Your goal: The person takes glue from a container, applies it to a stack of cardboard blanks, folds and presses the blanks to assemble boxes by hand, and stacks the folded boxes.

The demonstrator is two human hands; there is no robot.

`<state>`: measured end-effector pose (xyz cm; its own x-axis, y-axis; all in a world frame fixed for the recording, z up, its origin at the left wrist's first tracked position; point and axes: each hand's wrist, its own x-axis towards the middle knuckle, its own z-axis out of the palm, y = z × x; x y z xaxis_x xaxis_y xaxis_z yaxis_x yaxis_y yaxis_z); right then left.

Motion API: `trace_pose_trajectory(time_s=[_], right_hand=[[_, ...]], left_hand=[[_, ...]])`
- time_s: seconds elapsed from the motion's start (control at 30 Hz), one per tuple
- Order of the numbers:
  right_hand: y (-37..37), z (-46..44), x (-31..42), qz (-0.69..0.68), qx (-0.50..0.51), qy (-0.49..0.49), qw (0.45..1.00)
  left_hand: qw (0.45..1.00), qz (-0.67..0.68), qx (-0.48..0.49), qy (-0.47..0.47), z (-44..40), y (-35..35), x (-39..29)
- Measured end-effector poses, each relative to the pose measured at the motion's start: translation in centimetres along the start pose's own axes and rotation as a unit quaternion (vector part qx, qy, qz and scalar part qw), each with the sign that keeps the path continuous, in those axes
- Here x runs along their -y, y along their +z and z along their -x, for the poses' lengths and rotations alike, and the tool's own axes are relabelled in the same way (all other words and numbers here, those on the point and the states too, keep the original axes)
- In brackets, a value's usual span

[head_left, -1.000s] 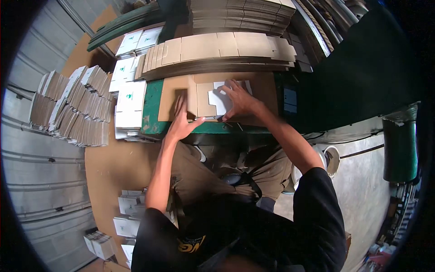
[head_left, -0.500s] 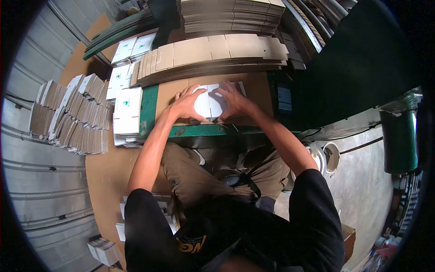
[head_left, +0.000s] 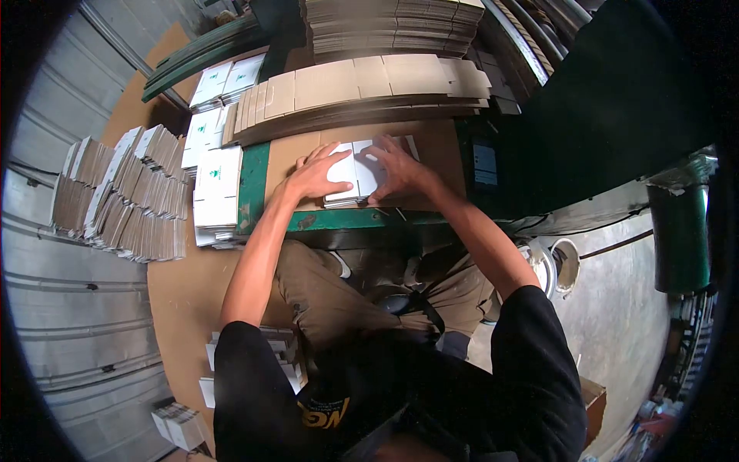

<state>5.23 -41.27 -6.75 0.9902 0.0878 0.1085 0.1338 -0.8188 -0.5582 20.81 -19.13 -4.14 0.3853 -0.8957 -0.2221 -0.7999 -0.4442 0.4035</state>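
A small stack of flat white cardboard boxes (head_left: 368, 179) lies in front of me on a brown cardboard sheet, its near edge showing several layers. My left hand (head_left: 317, 174) grips its left side, the thumb lying over the top near the front. On the right, my right hand (head_left: 400, 171) curves over the stack, with fingers towards the far edge and the thumb at the near edge. The palms hide parts of both sides. Beneath is the brown sheet (head_left: 440, 154) on a green-edged bench (head_left: 339, 221).
Behind the hands lies a long pile of brown flat cartons (head_left: 331, 88), with a taller carton stack (head_left: 392, 27) beyond. Printed white boxes (head_left: 217, 181) are piled at the left; more bundles (head_left: 127, 196) stand farther left. A phone (head_left: 484, 164) rests at the right.
My left thumb has shifted from the stack's near edge up onto its top. The right hand stays nearly where it was on the stack.
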Motion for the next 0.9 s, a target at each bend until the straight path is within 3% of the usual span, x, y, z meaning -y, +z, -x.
trace_pose_trajectory(time_s=[0.07, 0.17, 0.23, 0.37, 0.53, 0.6, 0.67, 0.7, 0.77, 0.83, 0.9], right_hand=[[0.0, 0.1, 0.2, 0.004, -0.022, -0.006, 1.0], [-0.3, 0.0, 0.8, -0.002, 0.029, 0.035, 0.999], [-0.4, -0.4, 1.6, 0.092, 0.067, 0.035, 0.993], [-0.9, 0.4, 3.8, 0.153, 0.105, 0.065, 0.981], [0.1, 2.4, 4.0, 0.107, 0.055, -0.047, 0.992], [-0.6, 2.8, 3.5, 0.126, 0.058, -0.046, 0.989], [-1.3, 1.4, 0.5, -0.04, -0.119, 0.033, 0.992], [-4.1, 0.6, 0.4, 0.063, -0.221, -0.011, 0.973], [-6.7, -2.2, -3.8, -0.061, -0.421, 0.133, 0.895], [-9.3, -3.9, -7.3, 0.061, -0.523, 0.318, 0.788], [-11.8, -4.0, -8.9, 0.088, -0.399, 0.497, 0.766]], left_hand=[[1.0, -0.004, -0.007, -0.001, 0.1, 0.3, 0.0], [1.0, -0.01, -0.008, -0.008, 0.2, 0.0, -0.6], [1.0, -0.012, -0.003, -0.015, 0.2, 0.1, -0.9], [0.999, -0.012, 0.008, -0.038, -0.1, 0.3, -1.0], [0.998, -0.034, 0.02, -0.041, -0.3, -0.5, -1.8], [0.997, -0.052, 0.024, -0.052, -0.3, -0.7, -2.1], [0.997, -0.056, 0.009, -0.057, -0.2, -0.5, -2.4], [0.997, -0.057, 0.004, -0.057, 0.0, -0.1, -2.2], [0.994, -0.091, -0.04, -0.036, 0.2, 0.8, -1.6], [0.996, -0.065, -0.037, -0.041, 0.7, 1.2, -1.6], [0.996, -0.069, -0.047, -0.036, 1.2, 1.6, -1.3]])
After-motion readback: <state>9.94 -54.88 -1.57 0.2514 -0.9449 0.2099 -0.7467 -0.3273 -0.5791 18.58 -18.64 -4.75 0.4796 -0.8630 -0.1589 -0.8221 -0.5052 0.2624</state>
